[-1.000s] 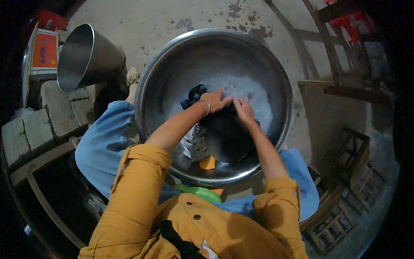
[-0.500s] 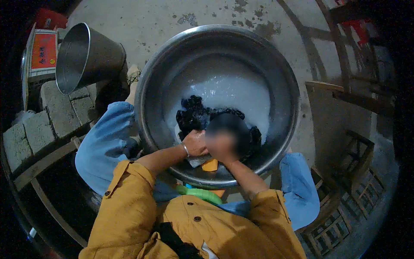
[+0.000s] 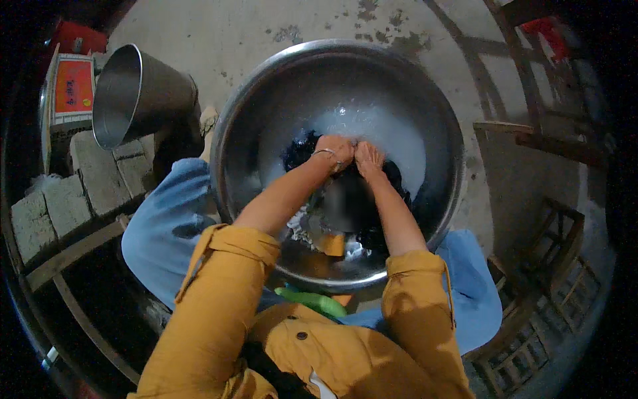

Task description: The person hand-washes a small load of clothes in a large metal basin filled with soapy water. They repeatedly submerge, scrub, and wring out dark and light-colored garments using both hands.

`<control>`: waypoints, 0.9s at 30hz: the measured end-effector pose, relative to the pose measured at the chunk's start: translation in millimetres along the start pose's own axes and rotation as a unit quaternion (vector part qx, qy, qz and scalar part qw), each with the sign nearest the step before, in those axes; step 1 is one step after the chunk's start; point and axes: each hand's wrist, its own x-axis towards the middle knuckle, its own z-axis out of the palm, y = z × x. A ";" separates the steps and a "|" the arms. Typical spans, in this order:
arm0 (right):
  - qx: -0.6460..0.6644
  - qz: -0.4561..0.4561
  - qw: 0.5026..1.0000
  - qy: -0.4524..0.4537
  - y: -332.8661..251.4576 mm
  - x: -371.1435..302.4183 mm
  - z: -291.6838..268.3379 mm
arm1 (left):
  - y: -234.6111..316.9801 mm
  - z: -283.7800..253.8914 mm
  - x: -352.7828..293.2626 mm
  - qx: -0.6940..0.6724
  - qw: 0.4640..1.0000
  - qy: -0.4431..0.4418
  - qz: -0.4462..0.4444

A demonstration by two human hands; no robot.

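Note:
A wide metal basin (image 3: 435,106) with cloudy, whitish water (image 3: 342,118) stands between my knees. Wet black cloth (image 3: 393,183) lies in its near half, partly under the water. My left hand (image 3: 334,151), with a bracelet at the wrist, is closed on the cloth near the basin's middle. Right beside it, almost touching, my right hand (image 3: 367,158) has its fingers curled down and also grips the cloth. Toward the near wall rests an orange-yellow block (image 3: 332,245), its lower part blurred. Pale bunched material (image 3: 300,226) shows to the left of the block.
A metal bucket (image 3: 149,93) lies tilted at the left, next to grey blocks (image 3: 66,206) and a red-and-white box (image 3: 73,85). Wooden frames (image 3: 531,332) stand at the right. Something bright green (image 3: 319,302) is below the basin's near rim.
Both hands have moved away from my body, from the near side toward the basin's middle, with the black cloth spread under them. More of the pale material and orange-yellow block shows.

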 end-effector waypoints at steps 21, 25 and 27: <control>0.215 0.119 0.957 0.151 -133.7 -172.9 17.0 | -35.3 40.2 -172.2 -0.152 0.908 0.338 0.196; 0.121 0.017 0.978 0.171 -105.9 -185.3 59.2 | -56.3 76.1 -155.6 -0.069 0.883 0.367 0.285; 0.095 0.000 0.991 0.097 -90.5 -169.1 50.0 | -58.8 78.1 -134.8 -0.043 0.888 0.340 0.306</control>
